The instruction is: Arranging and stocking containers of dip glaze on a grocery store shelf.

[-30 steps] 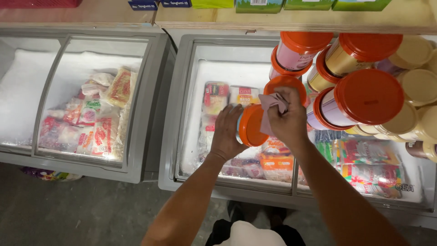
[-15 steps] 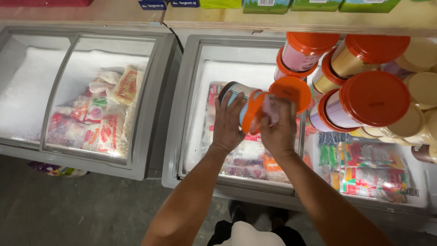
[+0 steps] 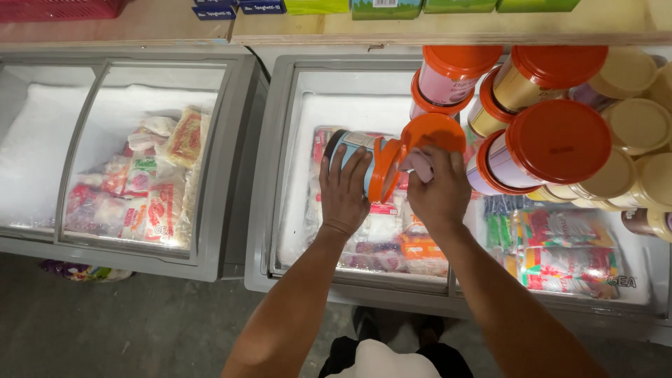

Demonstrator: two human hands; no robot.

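My left hand (image 3: 344, 189) grips a light-blue tin (image 3: 358, 150) with an orange lid, tipped on its side over the glass top of the right freezer (image 3: 280, 210). My right hand (image 3: 439, 190) holds a small pinkish cloth (image 3: 420, 165) pressed against the tin's orange lid end (image 3: 385, 168). Just beyond my right hand lies another orange lid (image 3: 432, 131) of a tin in the stack.
Several tins with orange and cream lids (image 3: 560, 140) lie stacked on the freezer's right side. Frozen food packets (image 3: 560, 252) show under the glass. A second freezer (image 3: 140, 168) with packets stands left. A wooden shelf (image 3: 420, 28) with boxes runs above.
The tin has turned from lid-toward-me to lying sideways in my left hand. My right hand with the cloth has shifted onto the lid end.
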